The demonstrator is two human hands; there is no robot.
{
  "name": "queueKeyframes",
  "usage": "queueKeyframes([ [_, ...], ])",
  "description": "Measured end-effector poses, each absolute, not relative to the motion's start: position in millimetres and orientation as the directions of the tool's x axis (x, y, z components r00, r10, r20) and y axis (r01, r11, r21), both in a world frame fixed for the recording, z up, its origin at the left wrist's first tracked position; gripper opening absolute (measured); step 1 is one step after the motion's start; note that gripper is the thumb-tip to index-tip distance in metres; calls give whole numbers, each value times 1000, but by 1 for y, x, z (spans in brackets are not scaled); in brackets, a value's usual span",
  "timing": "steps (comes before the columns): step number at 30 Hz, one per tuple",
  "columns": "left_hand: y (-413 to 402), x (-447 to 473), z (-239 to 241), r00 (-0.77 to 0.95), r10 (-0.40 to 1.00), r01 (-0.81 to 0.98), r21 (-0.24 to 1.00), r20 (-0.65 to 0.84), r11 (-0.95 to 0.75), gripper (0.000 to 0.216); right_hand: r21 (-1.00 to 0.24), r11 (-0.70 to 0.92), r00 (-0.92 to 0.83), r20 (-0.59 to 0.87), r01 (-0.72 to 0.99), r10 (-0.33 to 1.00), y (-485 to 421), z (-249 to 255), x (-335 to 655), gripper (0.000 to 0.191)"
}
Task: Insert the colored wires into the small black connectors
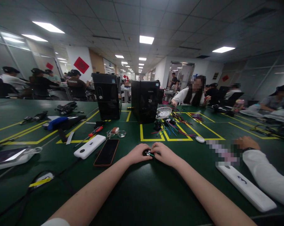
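My left hand is closed around one side of a small dark part with white and green bits on it, just above the green table. From the other side, the fingers of my right hand pinch at the same part, near a thin green wire. The fingers hide much of it, so its exact kind is unclear. Beyond my right hand lie loose coloured wires with black ends. To the left of my hands rests a phone with a reddish-brown edge.
Two black computer towers stand ahead. A white power bank, glasses and a red-handled screwdriver lie left. At right are another power bank and a co-worker's white sleeve. A white basket sits farther back.
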State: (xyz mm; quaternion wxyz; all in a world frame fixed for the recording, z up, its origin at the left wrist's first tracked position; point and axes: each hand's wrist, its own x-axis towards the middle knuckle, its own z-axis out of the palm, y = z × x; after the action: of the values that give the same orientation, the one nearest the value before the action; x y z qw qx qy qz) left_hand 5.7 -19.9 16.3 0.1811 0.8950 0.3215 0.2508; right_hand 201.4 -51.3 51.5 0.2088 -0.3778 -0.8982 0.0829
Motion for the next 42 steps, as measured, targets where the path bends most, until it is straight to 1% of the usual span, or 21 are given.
queueKeyframes([
  [5,-18,6,12,639,683,505,477,354,-719,39,-247,724,-654,315,644,688,-56,53,203,23],
  [10,-12,5,7,583,727,522,518,363,-678,30,-169,695,-586,422,698,692,-55,41,198,26],
  [12,-9,5,6,576,737,523,533,353,-665,31,-156,696,-579,444,701,683,-56,37,196,26],
  [14,-6,7,4,562,749,533,539,349,-652,36,-164,695,-576,446,700,685,-56,33,194,26],
  [18,-3,10,1,511,779,561,545,365,-623,32,-221,659,-522,456,719,721,-58,28,190,25],
  [21,-3,10,2,508,777,556,548,371,-625,30,-267,642,-487,466,719,739,-58,26,187,24],
  [23,-4,10,3,512,772,545,552,377,-631,30,-277,636,-479,465,720,744,-57,26,187,24],
  [29,-2,9,0,495,782,533,578,379,-618,32,-262,636,-491,451,726,746,-57,28,186,24],
  [37,4,11,-2,480,805,497,649,347,-576,29,-232,645,-503,459,728,732,-56,25,188,23],
  [42,-3,8,-1,499,797,491,647,341,-584,37,-168,598,-479,449,784,754,-54,24,188,21],
])
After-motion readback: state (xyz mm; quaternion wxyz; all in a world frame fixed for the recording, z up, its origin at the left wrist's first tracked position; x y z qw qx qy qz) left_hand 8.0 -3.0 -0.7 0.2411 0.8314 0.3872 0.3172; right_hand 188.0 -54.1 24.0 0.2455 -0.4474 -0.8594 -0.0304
